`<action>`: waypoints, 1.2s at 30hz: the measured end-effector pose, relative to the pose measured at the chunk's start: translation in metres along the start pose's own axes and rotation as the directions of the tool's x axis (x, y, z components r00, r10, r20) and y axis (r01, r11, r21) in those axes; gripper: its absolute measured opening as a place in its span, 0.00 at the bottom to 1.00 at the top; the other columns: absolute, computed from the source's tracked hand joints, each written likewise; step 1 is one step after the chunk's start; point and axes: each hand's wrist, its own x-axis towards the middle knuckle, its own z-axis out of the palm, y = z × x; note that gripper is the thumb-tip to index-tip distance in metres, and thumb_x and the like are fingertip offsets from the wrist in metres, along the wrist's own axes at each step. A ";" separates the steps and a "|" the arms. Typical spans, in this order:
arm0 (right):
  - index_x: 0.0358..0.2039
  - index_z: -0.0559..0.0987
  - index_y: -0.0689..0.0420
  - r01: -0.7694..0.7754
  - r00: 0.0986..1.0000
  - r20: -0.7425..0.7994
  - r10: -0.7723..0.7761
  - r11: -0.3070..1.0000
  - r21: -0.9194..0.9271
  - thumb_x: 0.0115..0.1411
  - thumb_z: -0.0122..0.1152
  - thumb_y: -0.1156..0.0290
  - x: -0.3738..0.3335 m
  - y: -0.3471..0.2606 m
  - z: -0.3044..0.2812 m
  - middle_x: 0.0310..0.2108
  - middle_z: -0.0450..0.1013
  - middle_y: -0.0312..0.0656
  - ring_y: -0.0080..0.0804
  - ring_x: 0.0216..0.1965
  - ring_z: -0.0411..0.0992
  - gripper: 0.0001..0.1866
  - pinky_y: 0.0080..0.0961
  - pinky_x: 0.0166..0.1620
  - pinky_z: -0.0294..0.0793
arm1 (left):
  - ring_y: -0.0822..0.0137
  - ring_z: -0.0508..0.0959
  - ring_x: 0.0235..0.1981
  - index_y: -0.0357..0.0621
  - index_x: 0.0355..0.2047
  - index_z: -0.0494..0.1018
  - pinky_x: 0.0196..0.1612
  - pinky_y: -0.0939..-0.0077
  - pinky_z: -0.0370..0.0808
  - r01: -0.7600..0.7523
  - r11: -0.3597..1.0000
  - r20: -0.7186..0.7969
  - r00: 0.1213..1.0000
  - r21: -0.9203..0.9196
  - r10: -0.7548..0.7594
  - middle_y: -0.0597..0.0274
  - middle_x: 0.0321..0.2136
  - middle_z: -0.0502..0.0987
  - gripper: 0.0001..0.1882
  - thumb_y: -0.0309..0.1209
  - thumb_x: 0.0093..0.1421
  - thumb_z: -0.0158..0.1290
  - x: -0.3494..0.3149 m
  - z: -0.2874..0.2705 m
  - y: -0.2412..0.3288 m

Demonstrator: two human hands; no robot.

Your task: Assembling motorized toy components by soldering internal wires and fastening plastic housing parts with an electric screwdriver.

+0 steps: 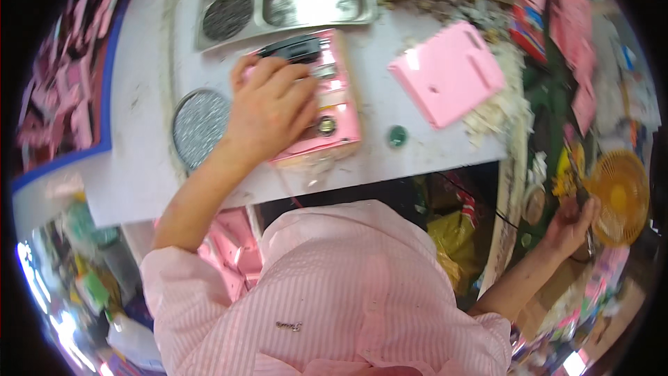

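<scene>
My left hand [275, 105] lies over a pink plastic casing [341, 115] on the white table, its fingers bent round the left side and top. Near its fingertips a black oblong part [296, 49] sits in the casing's far end. Metal pieces and a small round part [326, 125] show along the casing's right side. Far to the right, away from the table top, my right hand [570, 226] is closed round a slim dark tool [582, 198], whose exact kind I cannot make out. A matching pink cover [452, 73] lies to the right of the casing.
A metal tray [369, 0] with small dark parts in its compartments stands at the back. A round dish of small silvery parts [202, 129] is left of my left hand. A green disc [397, 136] lies near the front edge. A yellow basket [619, 198] is beside my right hand.
</scene>
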 end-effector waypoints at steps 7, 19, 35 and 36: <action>0.32 0.75 0.56 0.172 0.924 -0.293 -0.244 0.952 -0.252 0.63 0.64 0.74 -0.012 -0.049 -0.045 0.22 0.67 0.31 0.16 0.19 0.59 0.06 0.17 0.22 0.55 | 0.59 0.71 0.55 0.45 0.49 0.77 0.64 0.51 0.53 -0.086 0.976 0.132 0.989 0.200 0.061 0.62 0.51 0.74 0.18 0.37 0.60 0.57 0.000 -0.006 -0.002; 0.31 0.81 0.57 0.120 0.964 -0.103 -0.244 0.750 -0.651 0.58 0.72 0.68 0.075 0.027 0.003 0.22 0.68 0.25 0.11 0.21 0.60 0.08 0.14 0.24 0.54 | 0.59 0.69 0.56 0.44 0.60 0.70 0.64 0.53 0.52 0.050 0.972 0.219 0.971 0.230 -0.102 0.59 0.52 0.72 0.27 0.39 0.61 0.54 -0.001 -0.002 0.015; 0.44 0.80 0.64 0.045 0.754 0.631 0.185 0.943 -0.330 0.60 0.63 0.82 -0.065 0.081 0.189 0.30 0.75 0.34 0.16 0.28 0.69 0.11 0.14 0.32 0.68 | 0.62 0.69 0.53 0.46 0.60 0.69 0.61 0.56 0.58 0.000 1.000 0.168 0.986 0.014 -0.002 0.65 0.57 0.70 0.28 0.37 0.59 0.56 -0.002 0.000 0.003; 0.44 0.80 0.64 0.153 0.773 0.618 0.143 0.904 -0.400 0.60 0.63 0.81 -0.060 0.082 0.196 0.30 0.75 0.33 0.16 0.27 0.68 0.11 0.14 0.31 0.68 | 0.62 0.69 0.52 0.47 0.61 0.69 0.60 0.57 0.58 0.007 1.000 0.171 0.985 0.016 -0.010 0.66 0.57 0.70 0.28 0.38 0.59 0.56 -0.002 0.001 0.003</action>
